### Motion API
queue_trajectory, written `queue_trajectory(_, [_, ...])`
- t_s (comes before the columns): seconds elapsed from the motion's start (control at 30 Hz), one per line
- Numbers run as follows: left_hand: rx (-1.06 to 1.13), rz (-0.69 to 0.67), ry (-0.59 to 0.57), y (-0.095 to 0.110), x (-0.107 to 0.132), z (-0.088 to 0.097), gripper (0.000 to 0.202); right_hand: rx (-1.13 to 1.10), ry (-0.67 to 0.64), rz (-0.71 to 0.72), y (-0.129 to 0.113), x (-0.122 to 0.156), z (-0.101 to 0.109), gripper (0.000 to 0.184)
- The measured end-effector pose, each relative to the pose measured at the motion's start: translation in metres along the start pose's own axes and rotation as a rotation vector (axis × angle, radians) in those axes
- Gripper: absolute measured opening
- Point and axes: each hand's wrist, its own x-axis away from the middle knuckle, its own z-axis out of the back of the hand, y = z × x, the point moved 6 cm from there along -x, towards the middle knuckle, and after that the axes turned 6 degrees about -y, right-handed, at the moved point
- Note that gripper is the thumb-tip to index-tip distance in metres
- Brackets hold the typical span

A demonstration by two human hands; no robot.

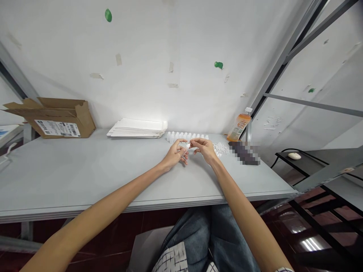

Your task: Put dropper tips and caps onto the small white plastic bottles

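My left hand (175, 154) and my right hand (204, 147) meet just above the table. Between their fingertips is a small white piece (188, 146); its exact kind is too small to make out. My left thumb and index finger close around it, the other fingers loosely curled. From the other side, the thumb and index finger of my right hand pinch at it. Just behind the hands stand rows of small white plastic bottles (184, 136), partly hidden by my fingers. Beside my right hand lies a loose pile of tiny white parts (221, 149).
On the grey table (85, 170), a stack of white sheets (137, 128) lies by the wall. An opened cardboard box (65, 119) sits at left. At right stand an orange drink bottle (239, 125) and a blurred dark object (244, 153). Metal frame posts rise at both sides.
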Motion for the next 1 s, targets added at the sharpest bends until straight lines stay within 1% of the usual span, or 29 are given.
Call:
queue_trajectory(0.27, [-0.005, -0.023, 0.004, 0.002, 0.000, 0.000, 0.038, 0.005, -0.027, 0.038, 0.002, -0.001, -0.006, 0.031])
queue_trajectory(0.43, [-0.016, 0.001, 0.018, 0.000, 0.000, 0.001, 0.038, 0.022, -0.040, 0.026, 0.004, -0.001, -0.007, 0.035])
queue_trajectory(0.57, [-0.034, 0.010, 0.022, -0.001, 0.000, 0.002, 0.037, 0.033, -0.050, 0.017, 0.005, -0.001, -0.008, 0.033])
queue_trajectory(1.0, [-0.088, -0.004, -0.001, -0.005, -0.001, 0.008, 0.046, 0.108, -0.050, 0.016, 0.010, -0.002, -0.009, 0.034])
